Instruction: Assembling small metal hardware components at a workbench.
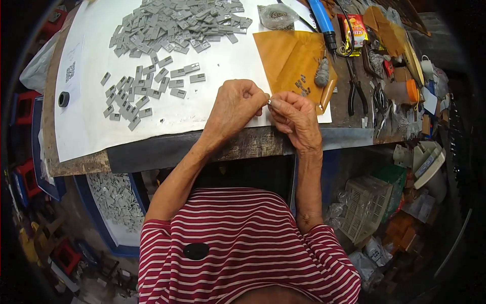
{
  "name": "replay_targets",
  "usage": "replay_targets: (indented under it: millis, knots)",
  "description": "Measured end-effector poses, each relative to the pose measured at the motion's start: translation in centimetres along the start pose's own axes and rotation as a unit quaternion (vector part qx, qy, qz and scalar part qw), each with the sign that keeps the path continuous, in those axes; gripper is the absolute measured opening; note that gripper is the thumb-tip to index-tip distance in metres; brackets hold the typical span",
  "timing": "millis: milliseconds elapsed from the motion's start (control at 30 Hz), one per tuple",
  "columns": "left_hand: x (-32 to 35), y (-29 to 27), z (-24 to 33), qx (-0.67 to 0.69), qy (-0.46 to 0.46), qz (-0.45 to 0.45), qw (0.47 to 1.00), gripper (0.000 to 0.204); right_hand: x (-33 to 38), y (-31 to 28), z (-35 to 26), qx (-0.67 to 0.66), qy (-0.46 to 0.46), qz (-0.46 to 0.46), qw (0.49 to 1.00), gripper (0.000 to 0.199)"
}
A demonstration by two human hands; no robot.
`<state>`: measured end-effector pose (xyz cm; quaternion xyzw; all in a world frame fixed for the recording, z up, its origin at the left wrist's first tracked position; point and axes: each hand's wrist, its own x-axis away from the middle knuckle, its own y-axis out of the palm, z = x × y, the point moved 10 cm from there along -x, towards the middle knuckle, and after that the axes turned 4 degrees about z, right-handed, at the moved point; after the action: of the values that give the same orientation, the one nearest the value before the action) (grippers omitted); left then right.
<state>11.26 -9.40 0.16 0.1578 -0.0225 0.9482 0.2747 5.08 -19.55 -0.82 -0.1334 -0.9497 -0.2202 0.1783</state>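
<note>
My left hand (234, 105) and my right hand (298, 120) meet just above the front edge of the table, fingertips almost touching. The right thumb and forefinger pinch a small shiny metal piece (269, 102). My left fingers are curled and pressed together beside it; what they hold, if anything, is hidden. To the left of my hands lies a loose group of small grey rectangular pieces (140, 91) with slots. Behind it is a large heap (172, 25) of the same kind. Several tiny dark parts (302, 85) rest on an orange-brown sheet (278, 53) beyond my right hand.
White paper (86, 124) covers much of the worktop. A black ring (64, 99) sits at its left. At the right are a blue electric screwdriver (323, 20), black-handled pliers (357, 96) and a clear bag of small parts (277, 17). A blue-edged tray (117, 202) of grey pieces stands below.
</note>
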Motion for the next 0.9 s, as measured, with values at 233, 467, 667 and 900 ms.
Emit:
replay_targets:
  millis: [233, 467, 667, 900]
  knots:
    - [0.1, 0.0, 0.0, 0.0, 0.001, -0.012, 1.0, 0.018, -0.3, 0.1, 0.9, -0.044, 0.023, -0.004, 0.999, 0.012]
    - [0.0, 0.0, -0.6, -0.003, -0.02, -0.043, 0.999, 0.021, -0.5, 0.6, 1.3, -0.044, 0.033, -0.007, 0.998, 0.012]
    - [-0.3, -2.4, 1.2, -0.018, 0.047, 0.022, 0.998, 0.025, -0.7, 0.8, 1.0, -0.044, 0.029, 0.002, 0.999, 0.013]
    - [-0.5, -6.4, 4.5, -0.247, 0.21, 0.196, 0.925, 0.015, -0.1, 0.1, 0.7, -0.027, 0.005, 0.036, 0.999, 0.012]
